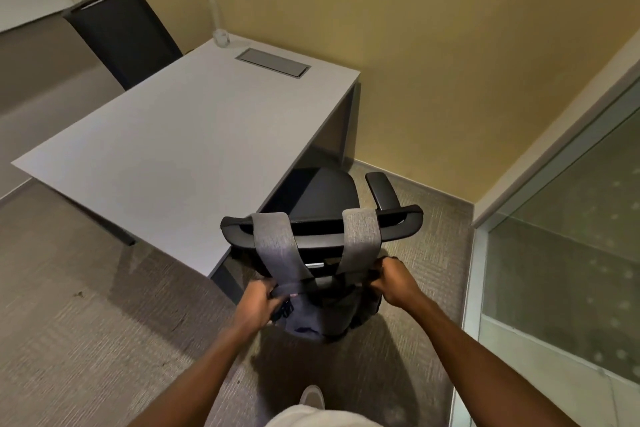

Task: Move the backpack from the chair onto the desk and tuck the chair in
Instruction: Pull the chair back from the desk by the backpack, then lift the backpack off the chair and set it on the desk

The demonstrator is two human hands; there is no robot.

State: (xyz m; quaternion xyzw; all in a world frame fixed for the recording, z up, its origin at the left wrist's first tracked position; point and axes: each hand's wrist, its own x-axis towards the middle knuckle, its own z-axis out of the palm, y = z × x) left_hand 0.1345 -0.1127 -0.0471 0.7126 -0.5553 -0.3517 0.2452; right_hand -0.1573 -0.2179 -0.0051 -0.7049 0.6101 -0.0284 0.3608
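Grey straps lay draped over the top of the chair back, two of them, side by side, and the backpack hung from them down the rear of that back, on the person's side of the chair. It was not on the desk. The left hand was clenched on the pack's top edge at the foot of the left strap, fingers curled under the fabric. The right hand gripped the pack's other top corner, at the foot of the right strap, knuckles up. Both arms reached forward from the bottom of the view toward the chair.

The chair stood at the desk's near right corner, its black seat partly under the desk edge, one armrest sticking out on the side away from the desk. The desk top was pale grey, with a metal cable hatch set into it near the far edge. At the far corner beyond the hatch stood a clear bottle, upright. A second black chair sat past the desk's far left side, against the wall.

Carpet covered the floor on the near side of the desk. A glass partition ran along the side of the chair away from the desk. A pale shoe showed on the carpet behind the chair, between the two arms.
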